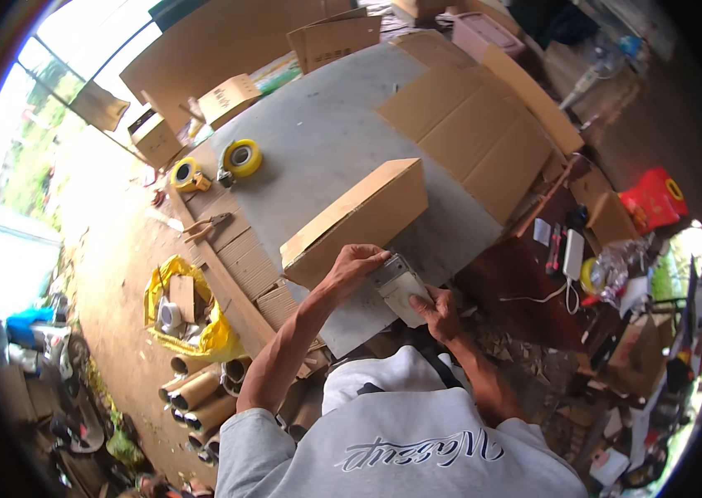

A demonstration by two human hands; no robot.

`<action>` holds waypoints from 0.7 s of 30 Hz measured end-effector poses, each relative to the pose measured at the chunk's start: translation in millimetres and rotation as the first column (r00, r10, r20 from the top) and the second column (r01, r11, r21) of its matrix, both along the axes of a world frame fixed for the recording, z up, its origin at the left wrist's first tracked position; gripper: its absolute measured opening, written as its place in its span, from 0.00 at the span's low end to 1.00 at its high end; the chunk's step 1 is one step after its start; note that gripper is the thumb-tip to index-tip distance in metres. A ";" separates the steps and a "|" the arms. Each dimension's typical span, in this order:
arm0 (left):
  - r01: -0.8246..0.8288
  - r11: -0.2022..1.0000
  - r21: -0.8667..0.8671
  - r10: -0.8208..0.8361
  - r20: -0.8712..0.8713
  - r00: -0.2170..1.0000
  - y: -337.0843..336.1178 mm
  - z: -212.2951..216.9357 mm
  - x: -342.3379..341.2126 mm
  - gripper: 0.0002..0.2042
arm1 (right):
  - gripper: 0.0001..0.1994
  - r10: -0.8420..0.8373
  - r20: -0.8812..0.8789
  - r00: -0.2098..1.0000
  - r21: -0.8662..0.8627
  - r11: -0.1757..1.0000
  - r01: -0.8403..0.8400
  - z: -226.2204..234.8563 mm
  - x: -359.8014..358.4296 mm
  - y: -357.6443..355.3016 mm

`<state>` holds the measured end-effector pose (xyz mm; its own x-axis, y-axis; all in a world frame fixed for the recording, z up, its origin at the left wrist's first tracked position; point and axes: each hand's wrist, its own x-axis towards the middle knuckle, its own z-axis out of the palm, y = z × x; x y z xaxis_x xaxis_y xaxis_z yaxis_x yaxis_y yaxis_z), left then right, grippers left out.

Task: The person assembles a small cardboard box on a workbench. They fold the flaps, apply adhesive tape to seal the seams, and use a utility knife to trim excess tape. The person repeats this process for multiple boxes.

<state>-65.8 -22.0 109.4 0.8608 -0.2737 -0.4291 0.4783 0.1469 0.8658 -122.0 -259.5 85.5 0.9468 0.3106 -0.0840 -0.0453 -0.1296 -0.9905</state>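
With left hand (357, 264) pinched on the top end of a flat pale item (401, 292) and right hand (440, 315) clamped on its lower end, holds it tilted at the near edge of the grey table (309, 149). Just beyond, has a long carton (363, 217) on the table; toward the table's left side, a yellow tape roll (254, 160); farther left, pliers (208, 226); closer in, an open yellow bag (218, 330).
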 end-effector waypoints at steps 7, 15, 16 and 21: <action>-0.202 0.864 0.461 0.137 0.171 0.976 -22.7 -25.0 37.7 0.15 | 0.26 0.152 -0.230 0.961 -0.019 0.987 -0.161 -36.8 71.6 -18.3; -0.407 0.643 0.649 0.287 0.288 0.914 12.1 -67.8 87.2 0.07 | 0.29 0.176 -0.352 0.919 -0.028 0.980 -0.198 -50.7 118.3 2.8; -0.474 0.653 0.590 0.353 0.317 0.880 25.2 -79.1 89.9 0.07 | 0.29 0.188 -0.350 0.918 -0.025 0.977 -0.209 -53.4 118.1 3.3; -0.451 0.544 0.708 0.216 0.401 0.890 48.6 -73.9 120.2 0.07 | 0.29 0.156 -0.468 0.870 0.039 0.987 -0.156 -37.9 119.8 12.3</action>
